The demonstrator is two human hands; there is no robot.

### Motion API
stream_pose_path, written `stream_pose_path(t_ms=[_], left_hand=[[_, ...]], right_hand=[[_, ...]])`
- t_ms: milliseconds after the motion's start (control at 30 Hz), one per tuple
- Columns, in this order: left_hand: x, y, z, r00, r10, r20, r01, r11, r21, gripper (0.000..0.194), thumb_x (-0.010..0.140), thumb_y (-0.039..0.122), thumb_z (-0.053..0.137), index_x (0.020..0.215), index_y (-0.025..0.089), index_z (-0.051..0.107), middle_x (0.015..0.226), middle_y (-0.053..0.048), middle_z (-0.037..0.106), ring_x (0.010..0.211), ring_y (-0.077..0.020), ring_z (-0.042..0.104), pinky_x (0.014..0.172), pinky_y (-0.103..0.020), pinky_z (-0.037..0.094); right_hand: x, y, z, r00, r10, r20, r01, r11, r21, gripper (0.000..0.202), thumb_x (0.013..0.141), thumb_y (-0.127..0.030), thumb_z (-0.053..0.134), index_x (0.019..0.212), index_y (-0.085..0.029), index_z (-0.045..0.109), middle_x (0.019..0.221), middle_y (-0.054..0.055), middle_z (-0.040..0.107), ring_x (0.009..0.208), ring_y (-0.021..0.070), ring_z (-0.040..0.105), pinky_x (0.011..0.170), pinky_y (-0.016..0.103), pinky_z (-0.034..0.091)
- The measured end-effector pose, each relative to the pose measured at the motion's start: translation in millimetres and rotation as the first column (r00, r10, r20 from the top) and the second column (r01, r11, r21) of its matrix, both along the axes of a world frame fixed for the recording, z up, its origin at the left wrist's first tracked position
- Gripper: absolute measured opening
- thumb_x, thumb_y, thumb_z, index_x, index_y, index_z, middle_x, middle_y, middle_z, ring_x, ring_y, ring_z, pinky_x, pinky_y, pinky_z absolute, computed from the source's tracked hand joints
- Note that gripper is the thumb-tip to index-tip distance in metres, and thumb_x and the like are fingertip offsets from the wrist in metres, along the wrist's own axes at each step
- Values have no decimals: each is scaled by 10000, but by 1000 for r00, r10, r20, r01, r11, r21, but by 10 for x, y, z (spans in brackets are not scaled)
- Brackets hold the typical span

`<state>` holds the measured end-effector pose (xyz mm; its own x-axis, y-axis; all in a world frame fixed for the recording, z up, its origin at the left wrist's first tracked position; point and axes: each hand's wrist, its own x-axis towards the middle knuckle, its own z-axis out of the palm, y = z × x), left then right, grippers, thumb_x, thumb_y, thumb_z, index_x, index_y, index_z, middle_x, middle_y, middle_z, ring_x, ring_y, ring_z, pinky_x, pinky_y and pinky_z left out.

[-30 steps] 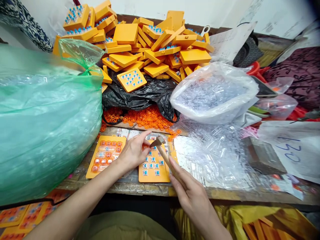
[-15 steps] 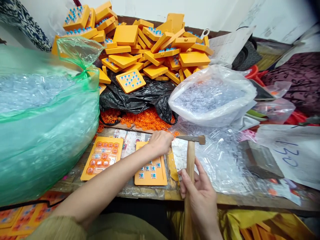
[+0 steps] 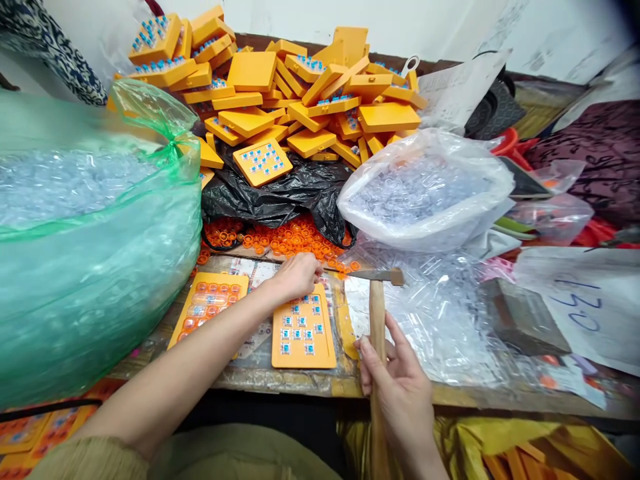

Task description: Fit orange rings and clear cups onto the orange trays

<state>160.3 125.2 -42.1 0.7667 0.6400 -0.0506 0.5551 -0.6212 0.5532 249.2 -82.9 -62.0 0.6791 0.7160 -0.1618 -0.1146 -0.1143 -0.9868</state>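
In my right hand (image 3: 400, 393) is the wooden handle of a hammer (image 3: 377, 327), held upright. Its metal head points left and right above my fingers. My left hand (image 3: 299, 275) hovers over the top edge of a yellow panel (image 3: 297, 361) set with several blue-and-clear square switches. The left fingers are pinched together, and what they hold, if anything, is too small to make out. Left of it, partly behind my forearm, lies a second yellow panel (image 3: 204, 278) fitted with orange caps (image 3: 213, 300). Loose orange caps (image 3: 295, 240) lie heaped just beyond my left hand.
Yellow panels (image 3: 253, 70) are piled at the back on a black plastic bag (image 3: 270, 193). A green bag (image 3: 100, 287) of clear pieces bulges at left. An open white bag (image 3: 420, 230) of clear pieces stands at right, near a dark block (image 3: 523, 317).
My left hand has moved left, away from the hammer head, uncovering more of the switch panel. The hammer stays in my right hand, nearly unmoved.
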Motion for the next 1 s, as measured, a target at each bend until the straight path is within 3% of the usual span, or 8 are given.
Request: stream_pose_path(t_ms=[133, 200, 267, 367, 533, 633, 767, 1000], left_hand=[[-222, -86, 53, 995, 24, 94, -25, 1000, 4, 270, 860, 145, 506, 1063, 162, 684, 1013, -86, 698, 940, -209, 634, 877, -338, 477], [-327, -144, 84, 988, 55, 141, -43, 995, -86, 275, 841, 153, 535, 1088, 161, 655, 934, -56, 705, 839, -174, 641, 788, -295, 493], [-392, -194, 111, 982, 88, 165, -52, 976, -209, 229, 807, 147, 566, 1013, 149, 665, 834, -36, 703, 736, -157, 629, 685, -267, 481], [-422, -225, 143, 983, 88, 162, -34, 950, -309, 146, 790, 123, 557, 840, 140, 693, 765, -32, 708, 689, -151, 621, 636, -254, 457], [-426, -215, 141, 984, 55, 169, 9, 934, -358, 141, 802, 147, 578, 837, 138, 715, 801, -33, 735, 708, -144, 644, 639, -227, 479], [-419, -226, 113, 986, 33, 161, 20, 949, -315, 126, 796, 165, 601, 808, 144, 725, 773, -36, 721, 719, -164, 638, 648, -246, 483], [-411, -275, 69, 986, 29, 164, -1, 985, -170, 224, 829, 120, 516, 769, 149, 730, 826, -73, 682, 844, -204, 610, 784, -310, 475], [-503, -391, -50, 964, -18, 265, 13, 1000, 17, 311, 797, 136, 555, 1080, 175, 676, 999, -76, 699, 963, -225, 621, 903, -361, 483]], right_hand=[[-3, -104, 10, 990, 21, 139, -14, 999, -48, 700, 781, -396, 722, 1419, -264, 466, 778, 23, 694, 509, 143, 588, 402, 243, 505], [1, -127, 31, 974, 69, 217, -53, 995, -79, 631, 783, -405, 709, 1368, -248, 537, 945, 73, 736, 738, 238, 700, 559, 326, 602], [8, -123, 45, 949, 147, 280, -122, 987, -106, 549, 792, -404, 691, 1308, -240, 600, 1126, 82, 716, 1000, 301, 685, 792, 411, 606], [11, -100, 39, 900, 252, 356, -208, 965, -158, 478, 814, -392, 657, 1260, -218, 640, 1276, 67, 644, 1196, 307, 584, 1005, 449, 485], [-21, -139, 14, 844, 236, 482, -184, 971, -153, 452, 855, -365, 618, 1272, -188, 625, 1315, 66, 604, 1199, 263, 579, 1002, 364, 483], [-32, -161, 15, 805, 193, 561, -154, 981, -118, 435, 872, -320, 609, 1289, -194, 607, 1332, 54, 589, 1193, 232, 585, 1000, 314, 479], [-24, -132, 14, 734, 272, 623, -243, 961, -133, 410, 880, -285, 584, 1261, -141, 628, 1280, 84, 624, 1165, 229, 604, 972, 283, 494], [1, -106, 1, 716, 323, 618, -263, 946, -190, 411, 893, -294, 560, 1290, -197, 609, 1292, 65, 614, 1179, 257, 591, 977, 356, 504]])
